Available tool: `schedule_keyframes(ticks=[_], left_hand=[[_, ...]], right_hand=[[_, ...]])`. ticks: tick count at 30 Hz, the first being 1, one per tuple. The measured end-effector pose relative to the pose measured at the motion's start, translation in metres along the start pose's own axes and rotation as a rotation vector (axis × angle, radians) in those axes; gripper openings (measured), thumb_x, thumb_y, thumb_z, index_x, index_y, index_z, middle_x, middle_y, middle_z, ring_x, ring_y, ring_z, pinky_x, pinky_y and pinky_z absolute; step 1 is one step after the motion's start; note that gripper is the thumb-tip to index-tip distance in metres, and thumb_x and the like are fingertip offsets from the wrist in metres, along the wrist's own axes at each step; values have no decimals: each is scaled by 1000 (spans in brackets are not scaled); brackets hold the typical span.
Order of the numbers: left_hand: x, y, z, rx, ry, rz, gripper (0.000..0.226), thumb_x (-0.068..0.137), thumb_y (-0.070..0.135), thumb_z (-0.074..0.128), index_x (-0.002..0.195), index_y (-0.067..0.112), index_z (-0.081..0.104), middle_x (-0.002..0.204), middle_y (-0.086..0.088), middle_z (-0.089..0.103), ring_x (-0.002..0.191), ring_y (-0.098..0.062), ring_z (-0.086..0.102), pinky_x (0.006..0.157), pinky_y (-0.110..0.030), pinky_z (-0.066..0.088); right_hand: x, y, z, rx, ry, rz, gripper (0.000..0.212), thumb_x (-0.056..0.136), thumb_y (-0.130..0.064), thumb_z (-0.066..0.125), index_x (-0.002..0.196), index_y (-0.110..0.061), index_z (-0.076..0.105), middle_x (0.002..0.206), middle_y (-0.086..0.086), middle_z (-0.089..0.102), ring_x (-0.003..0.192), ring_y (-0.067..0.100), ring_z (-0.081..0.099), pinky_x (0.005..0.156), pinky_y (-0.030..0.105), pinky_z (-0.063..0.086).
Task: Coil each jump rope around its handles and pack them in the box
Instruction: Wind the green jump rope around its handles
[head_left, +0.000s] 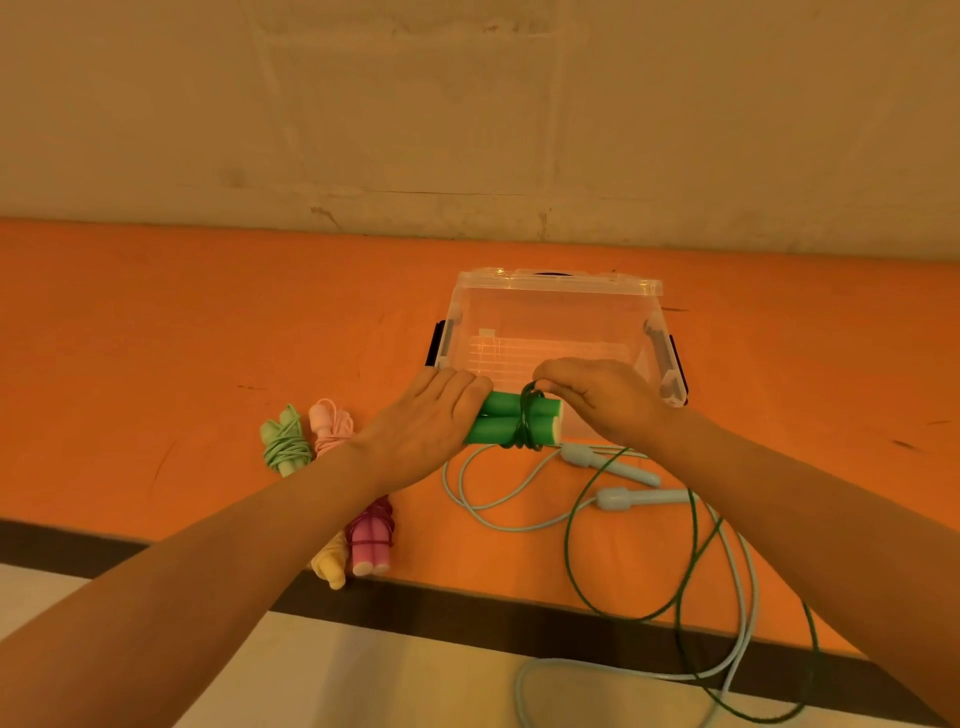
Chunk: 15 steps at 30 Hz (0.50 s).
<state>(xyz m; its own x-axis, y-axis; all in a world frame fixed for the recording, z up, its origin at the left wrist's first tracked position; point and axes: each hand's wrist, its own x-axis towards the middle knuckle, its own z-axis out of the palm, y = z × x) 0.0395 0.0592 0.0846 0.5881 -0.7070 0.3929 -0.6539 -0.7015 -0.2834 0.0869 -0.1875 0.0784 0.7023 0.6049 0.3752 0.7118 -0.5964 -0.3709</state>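
Observation:
My left hand (431, 421) grips two bright green handles (501, 418) held side by side, just in front of the clear plastic box (558, 291). My right hand (602, 397) pinches the dark green rope (525, 421) over the handles, where a few turns wrap them. The rest of that rope (691, 551) trails in loops over the table's front edge. A light blue jump rope (631, 496) lies uncoiled below my right hand. The box stands open with nothing seen in it.
Coiled ropes lie at the left: a pale green one (283, 441), a pink one (327, 423), a magenta one (370, 540) and a yellow one (330, 564) near the orange table's front edge (467, 592). A wall stands behind the table.

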Motion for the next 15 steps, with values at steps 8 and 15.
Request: schedule_keyframes(ticks=[8, 15], left_hand=[[8, 1, -5, 50, 71, -123, 49, 73, -2, 70, 113, 3, 42, 93, -14, 56, 78, -30, 55, 76, -37, 34], [17, -1, -5, 323, 68, -378, 27, 84, 5, 41, 111, 0, 45, 84, -11, 56, 68, -28, 52, 64, -37, 40]], right_hand=[[-8, 2, 9, 102, -22, 95, 31, 95, -36, 35, 108, -30, 62, 87, 5, 69, 73, 29, 61, 59, 33, 44], [-14, 7, 26, -189, 41, 57, 43, 96, -31, 39, 132, -14, 55, 97, 14, 69, 75, 36, 65, 51, 36, 47]])
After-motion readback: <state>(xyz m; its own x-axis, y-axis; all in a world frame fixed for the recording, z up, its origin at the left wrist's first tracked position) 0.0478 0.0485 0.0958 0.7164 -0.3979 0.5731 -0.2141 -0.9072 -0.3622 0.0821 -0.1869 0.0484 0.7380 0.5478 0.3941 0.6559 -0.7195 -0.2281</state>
